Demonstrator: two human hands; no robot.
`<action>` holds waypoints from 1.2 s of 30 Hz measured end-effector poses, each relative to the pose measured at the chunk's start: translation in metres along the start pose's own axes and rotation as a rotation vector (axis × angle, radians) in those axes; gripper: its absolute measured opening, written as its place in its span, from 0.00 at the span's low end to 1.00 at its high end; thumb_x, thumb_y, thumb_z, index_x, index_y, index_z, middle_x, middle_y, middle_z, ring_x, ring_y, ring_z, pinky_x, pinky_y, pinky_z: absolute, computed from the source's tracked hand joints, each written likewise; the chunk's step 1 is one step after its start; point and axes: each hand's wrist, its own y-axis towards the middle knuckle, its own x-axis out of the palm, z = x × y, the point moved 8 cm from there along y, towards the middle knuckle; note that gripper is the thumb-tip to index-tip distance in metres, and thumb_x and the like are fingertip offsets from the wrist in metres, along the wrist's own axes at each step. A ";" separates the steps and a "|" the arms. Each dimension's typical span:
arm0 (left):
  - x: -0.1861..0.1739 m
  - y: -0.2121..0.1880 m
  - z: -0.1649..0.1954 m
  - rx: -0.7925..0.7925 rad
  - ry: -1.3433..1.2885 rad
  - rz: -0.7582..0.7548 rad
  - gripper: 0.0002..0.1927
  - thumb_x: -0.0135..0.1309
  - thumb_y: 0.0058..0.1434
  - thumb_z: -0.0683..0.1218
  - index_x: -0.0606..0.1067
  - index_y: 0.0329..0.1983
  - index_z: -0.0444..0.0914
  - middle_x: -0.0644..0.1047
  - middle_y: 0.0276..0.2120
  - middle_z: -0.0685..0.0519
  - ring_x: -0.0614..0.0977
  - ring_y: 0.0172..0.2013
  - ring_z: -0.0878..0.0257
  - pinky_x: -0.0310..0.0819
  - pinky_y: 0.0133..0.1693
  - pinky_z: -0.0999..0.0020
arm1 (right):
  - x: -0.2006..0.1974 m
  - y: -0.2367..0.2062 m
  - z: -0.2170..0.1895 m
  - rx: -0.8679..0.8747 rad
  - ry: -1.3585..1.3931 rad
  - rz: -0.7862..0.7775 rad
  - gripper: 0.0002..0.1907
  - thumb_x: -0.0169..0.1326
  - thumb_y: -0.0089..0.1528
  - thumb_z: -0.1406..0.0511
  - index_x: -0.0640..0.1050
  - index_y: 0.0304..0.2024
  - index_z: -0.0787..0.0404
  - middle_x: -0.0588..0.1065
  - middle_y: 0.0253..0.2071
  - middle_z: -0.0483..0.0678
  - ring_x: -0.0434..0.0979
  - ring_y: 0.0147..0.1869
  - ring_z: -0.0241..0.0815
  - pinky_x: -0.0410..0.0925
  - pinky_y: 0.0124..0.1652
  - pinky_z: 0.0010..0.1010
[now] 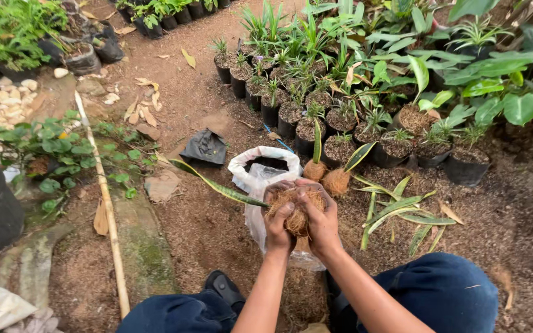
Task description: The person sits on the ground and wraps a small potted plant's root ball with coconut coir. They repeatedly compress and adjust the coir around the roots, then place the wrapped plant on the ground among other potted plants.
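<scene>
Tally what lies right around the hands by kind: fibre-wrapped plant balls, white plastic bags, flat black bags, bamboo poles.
Coir-wrapped plant balls: 3, one held
White plastic bag: 1
Flat black grow bag: 1
Bamboo pole: 1
Total: 6

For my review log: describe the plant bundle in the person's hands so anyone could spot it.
Below the rows of black nursery bags, both hands cup a brown fibre ball. Unlike the two wrapped cuttings standing beyond, its striped leaf points left.
</scene>
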 end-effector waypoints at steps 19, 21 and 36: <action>-0.014 0.011 0.028 -0.067 -0.258 0.185 0.21 0.65 0.53 0.48 0.76 0.48 0.36 0.78 0.48 0.46 0.81 0.52 0.51 0.77 0.59 0.54 | 0.044 -0.020 -0.036 -0.479 -1.010 -0.371 0.40 0.52 0.65 0.47 0.58 0.71 0.63 0.67 0.66 0.67 0.69 0.69 0.65 0.64 0.65 0.52; -0.013 0.012 0.032 0.011 -0.227 0.119 0.17 0.66 0.53 0.47 0.76 0.43 0.37 0.78 0.48 0.46 0.81 0.54 0.51 0.75 0.62 0.52 | 0.039 -0.019 -0.034 -0.425 -0.974 -0.321 0.39 0.49 0.66 0.45 0.60 0.69 0.63 0.70 0.64 0.68 0.72 0.67 0.64 0.66 0.62 0.50; -0.018 0.011 0.031 -0.293 -0.238 0.389 0.15 0.57 0.55 0.49 0.77 0.42 0.36 0.80 0.39 0.48 0.85 0.42 0.54 0.86 0.41 0.60 | 0.045 -0.013 -0.056 -0.146 -0.932 -0.446 0.45 0.38 0.66 0.38 0.49 0.74 0.59 0.73 0.57 0.69 0.83 0.47 0.62 0.70 0.50 0.54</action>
